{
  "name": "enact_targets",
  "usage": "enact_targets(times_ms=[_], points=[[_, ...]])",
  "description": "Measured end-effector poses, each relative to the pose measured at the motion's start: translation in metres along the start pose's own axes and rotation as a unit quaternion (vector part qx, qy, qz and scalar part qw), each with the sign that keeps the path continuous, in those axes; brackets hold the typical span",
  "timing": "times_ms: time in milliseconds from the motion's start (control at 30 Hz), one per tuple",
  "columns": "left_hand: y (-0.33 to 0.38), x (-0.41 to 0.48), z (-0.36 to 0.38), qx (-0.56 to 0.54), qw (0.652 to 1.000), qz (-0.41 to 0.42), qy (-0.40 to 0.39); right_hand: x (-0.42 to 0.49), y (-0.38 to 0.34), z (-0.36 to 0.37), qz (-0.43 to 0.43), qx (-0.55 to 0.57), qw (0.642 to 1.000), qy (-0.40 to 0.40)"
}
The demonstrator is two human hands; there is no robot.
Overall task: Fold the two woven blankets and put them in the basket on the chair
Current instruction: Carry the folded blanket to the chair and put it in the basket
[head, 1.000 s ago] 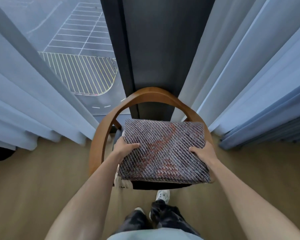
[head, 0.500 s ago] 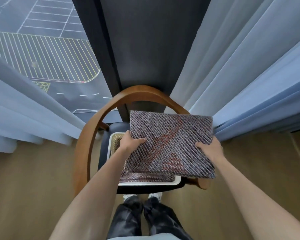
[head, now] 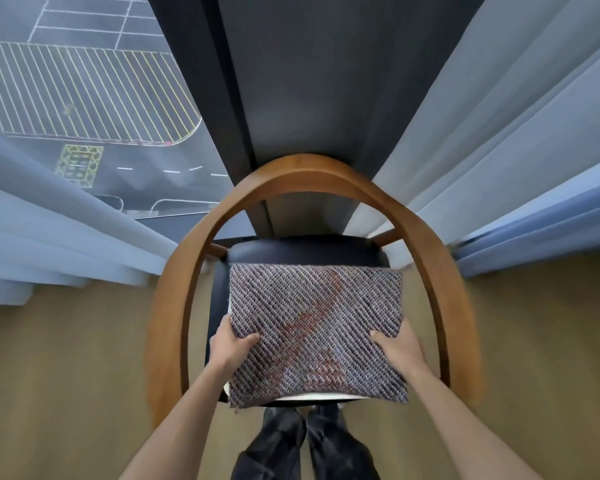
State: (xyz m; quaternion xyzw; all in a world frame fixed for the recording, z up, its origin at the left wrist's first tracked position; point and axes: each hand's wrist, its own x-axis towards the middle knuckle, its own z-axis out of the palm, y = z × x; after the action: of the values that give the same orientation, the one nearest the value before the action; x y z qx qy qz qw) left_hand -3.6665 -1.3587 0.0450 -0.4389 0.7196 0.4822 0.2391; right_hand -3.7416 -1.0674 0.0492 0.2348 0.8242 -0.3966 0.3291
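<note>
A folded woven blanket (head: 312,327), grey-purple with a reddish pattern, lies flat over the basket on the chair (head: 291,171). My left hand (head: 231,344) grips its left edge, thumb on top. My right hand (head: 400,346) grips its right edge the same way. Only a thin white strip of the basket rim (head: 312,397) shows under the blanket's near edge; the rest of the basket and anything inside it are hidden. The chair has a curved wooden back and arms and a black seat (head: 305,249).
Pale curtains (head: 499,133) hang to the left and right of the chair. A dark pillar (head: 309,81) stands behind it, with a window on the left looking down on a car park. Wooden floor surrounds the chair; my legs and shoes are below.
The blanket has come down from a tilted, offset position and now sits squarely over the basket, covering the blanket that showed in it half a second ago. Both hands keep their grip.
</note>
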Motion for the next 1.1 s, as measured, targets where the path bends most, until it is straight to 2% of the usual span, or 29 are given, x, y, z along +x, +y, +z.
enact_targets(times_ms=[200, 267, 300, 367, 433, 467, 533, 600, 800, 967, 1100], points=[[0.003, 0.01, 0.005, 0.062, 0.998, -0.006, 0.032, 0.016, -0.001, 0.009, 0.02, -0.045, 0.999, 0.023], [0.01, 0.006, 0.006, 0.102, 0.992, 0.025, 0.075, 0.01, -0.006, 0.006, 0.0, -0.074, 0.996, 0.052], [0.014, 0.005, 0.006, 0.153, 0.979, 0.066, 0.113, 0.009, -0.008, 0.005, -0.014, -0.099, 0.992, 0.072], [0.022, 0.007, 0.008, 0.295, 0.917, 0.194, 0.186, 0.011, -0.011, 0.002, -0.063, -0.159, 0.978, 0.119], [0.032, 0.014, 0.013, 0.381, 0.847, 0.314, 0.2, 0.018, -0.016, 0.002, -0.173, -0.241, 0.939, 0.172], [0.036, 0.019, 0.018, 0.408, 0.824, 0.346, 0.189, 0.023, -0.019, 0.004, -0.237, -0.292, 0.908, 0.183], [0.038, 0.028, 0.031, 0.453, 0.802, 0.356, 0.155, 0.036, -0.019, 0.01, -0.322, -0.373, 0.853, 0.173], [0.032, 0.035, 0.042, 0.483, 0.796, 0.339, 0.135, 0.045, -0.018, 0.021, -0.334, -0.424, 0.829, 0.146], [-0.013, 0.06, 0.053, 0.523, 0.795, 0.303, 0.055, 0.06, 0.012, 0.046, -0.307, -0.493, 0.809, 0.091], [-0.009, 0.062, 0.071, 0.488, 0.798, 0.332, 0.125, 0.062, 0.023, 0.061, -0.326, -0.503, 0.792, 0.114], [-0.024, 0.032, 0.096, 0.478, 0.791, 0.37, 0.091, 0.048, 0.028, 0.074, -0.365, -0.511, 0.775, 0.07]])
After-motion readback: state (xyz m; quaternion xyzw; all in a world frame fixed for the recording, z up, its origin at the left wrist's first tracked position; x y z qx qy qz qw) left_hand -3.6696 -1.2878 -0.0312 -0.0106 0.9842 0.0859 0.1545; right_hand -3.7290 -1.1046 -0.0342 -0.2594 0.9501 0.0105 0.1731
